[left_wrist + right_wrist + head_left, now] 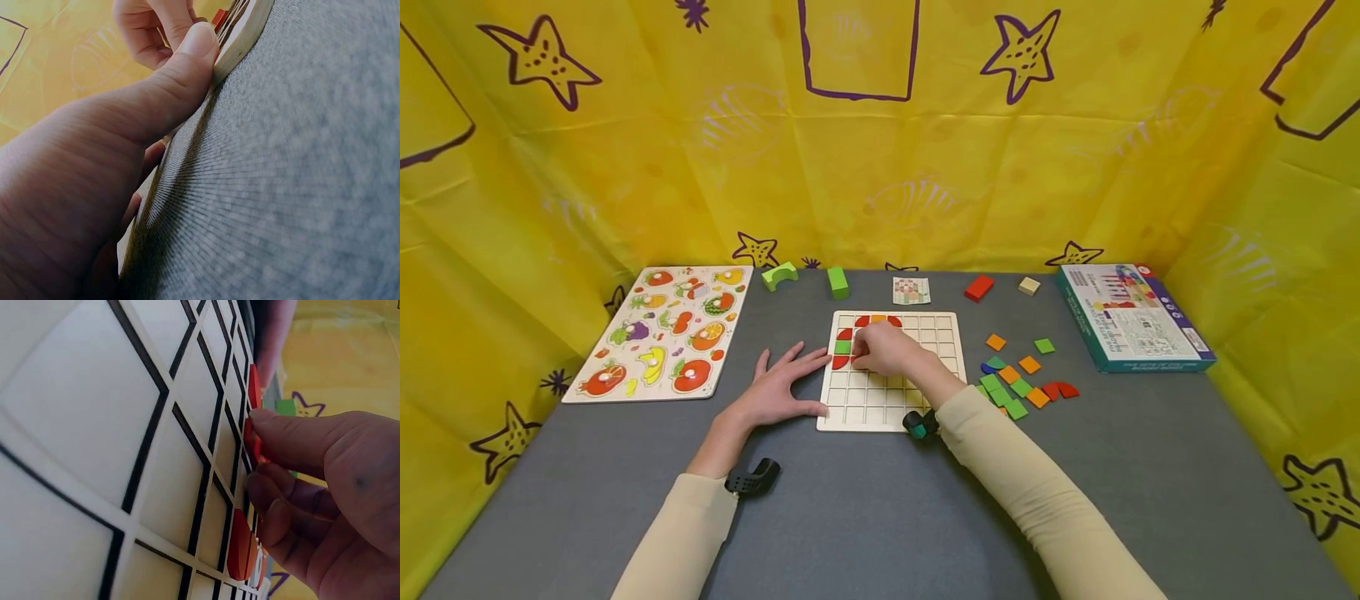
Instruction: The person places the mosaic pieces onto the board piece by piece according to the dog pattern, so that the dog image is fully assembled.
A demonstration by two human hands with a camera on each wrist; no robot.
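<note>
A square wooden grid board (880, 417) lies flat in front of me. Along its left edge my left hand (778, 392) is spread, with thumb and fingertips at the rim. My right hand (883, 348) reaches over the board's upper left and pinches a red piece (251, 442), mostly hidden by the fingers in the head view. In the left column a green square (843, 347) sits between two red rounded pieces, the lower red piece (840, 362) near the left fingers. Red pieces (894, 321) flank an orange one in the top row.
Loose green, orange, red and blue pieces (1017, 408) lie right of the board. Behind it are a pattern card (911, 291), a red block (979, 288) and green blocks (838, 283). A fruit puzzle board (658, 333) is at left, a game box (1135, 321) at right.
</note>
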